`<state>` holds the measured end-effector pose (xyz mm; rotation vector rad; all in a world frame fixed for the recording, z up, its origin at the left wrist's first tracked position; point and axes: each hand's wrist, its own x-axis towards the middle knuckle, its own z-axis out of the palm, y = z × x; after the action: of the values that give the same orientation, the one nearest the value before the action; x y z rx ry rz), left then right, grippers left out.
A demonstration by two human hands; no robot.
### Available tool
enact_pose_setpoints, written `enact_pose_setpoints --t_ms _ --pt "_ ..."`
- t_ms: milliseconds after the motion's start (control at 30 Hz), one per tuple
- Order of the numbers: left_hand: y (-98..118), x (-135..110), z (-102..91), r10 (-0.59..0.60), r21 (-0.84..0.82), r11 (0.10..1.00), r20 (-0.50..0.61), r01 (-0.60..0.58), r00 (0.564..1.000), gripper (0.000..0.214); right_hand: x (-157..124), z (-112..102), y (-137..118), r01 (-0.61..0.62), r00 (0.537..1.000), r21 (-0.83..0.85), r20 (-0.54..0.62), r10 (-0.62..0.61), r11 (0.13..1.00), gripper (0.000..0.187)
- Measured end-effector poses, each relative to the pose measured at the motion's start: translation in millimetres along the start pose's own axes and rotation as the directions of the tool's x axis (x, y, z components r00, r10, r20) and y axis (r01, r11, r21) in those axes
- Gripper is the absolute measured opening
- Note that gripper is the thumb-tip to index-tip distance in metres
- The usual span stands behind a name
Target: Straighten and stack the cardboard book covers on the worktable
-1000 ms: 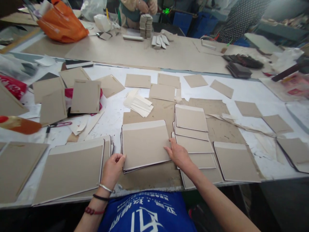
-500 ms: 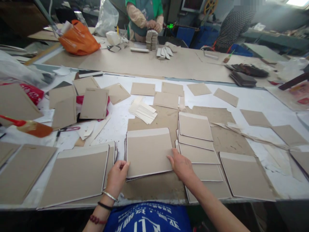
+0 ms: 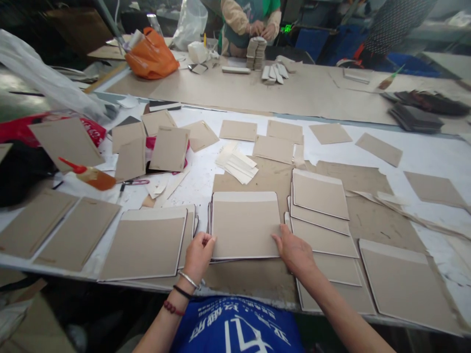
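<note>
A small stack of grey-brown cardboard panels (image 3: 246, 228), each with a paler strip along the far edge, lies between my two hands. My left hand (image 3: 198, 254) is closed at its lower left edge, thumb uppermost. On the opposite side my right hand (image 3: 297, 251) grips the right edge, its thumb over the top panel and its other fingers partly hidden. Just right of it is an overlapping pile of similar panels (image 3: 319, 196). More panels (image 3: 147, 245) lie to the left of my left hand.
Another panel (image 3: 408, 282) lies at the front right. White paper strips (image 3: 237, 164) sit behind the stack. A glue bottle with a red tip (image 3: 90, 175) and scissors (image 3: 134, 182) are at the left. Across the table, a person's hands (image 3: 262, 30) hold a pile of grey pieces (image 3: 256, 53).
The view has swung left, so everything appears farther right. The stack between my hands sits straighter, its near edge more level. Both hands stay at its sides.
</note>
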<state>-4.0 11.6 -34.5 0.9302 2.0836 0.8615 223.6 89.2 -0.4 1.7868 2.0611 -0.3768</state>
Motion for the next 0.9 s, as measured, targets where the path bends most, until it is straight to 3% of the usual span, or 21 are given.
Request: enact_pose_setpoints --t_ms 333,900 --pt "-0.4 0.3 -1.2 -0.020 -0.030 0.999 0.026 0.021 0.999 0.024 -0.5 -0.7 -1.7 0.015 1.000 -0.022 -0.008 -0.015 1.000 0.026" --pt "6.0 -1.6 -2.4 -0.023 0.102 0.995 -0.006 0.023 1.000 0.022 -3.3 2.3 -3.8 0.033 0.996 -0.007 -0.083 -0.034 0.999 0.021"
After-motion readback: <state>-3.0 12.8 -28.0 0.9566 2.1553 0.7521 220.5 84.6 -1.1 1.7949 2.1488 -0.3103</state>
